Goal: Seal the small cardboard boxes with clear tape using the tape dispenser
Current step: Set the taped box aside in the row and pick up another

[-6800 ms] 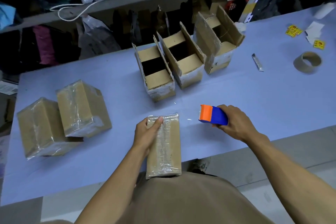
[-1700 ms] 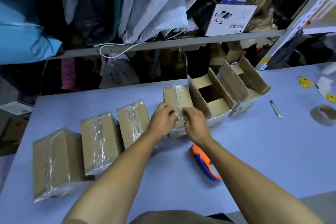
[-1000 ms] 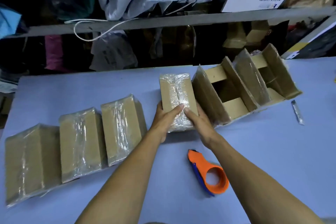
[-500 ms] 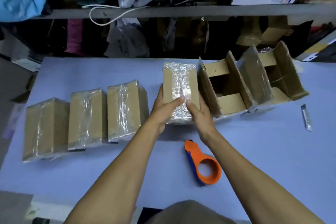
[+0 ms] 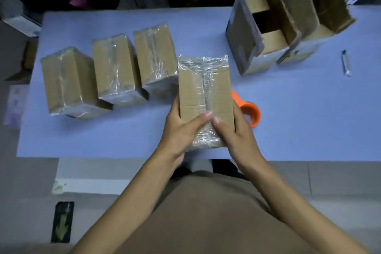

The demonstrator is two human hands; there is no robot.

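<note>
Both hands hold a small cardboard box (image 5: 204, 88) with clear tape along its middle seam, lifted over the table's near edge. My left hand (image 5: 179, 130) grips its left side and my right hand (image 5: 233, 132) its right side, thumbs meeting on the taped seam. The orange tape dispenser (image 5: 250, 112) lies on the table just right of the box, partly hidden behind it. Three taped boxes (image 5: 115, 70) stand in a row to the left. Two open boxes (image 5: 268, 33) with raised flaps stand at the back right.
The blue table (image 5: 299, 119) ends in a near edge right under my hands. A small silver packet (image 5: 346, 64) lies at the far right. Dark bags and clutter fill the space behind the table. A grey floor lies below.
I have pulled the taped box away from the open boxes toward me, over the dispenser and the near edge. My head has tilted further down.
</note>
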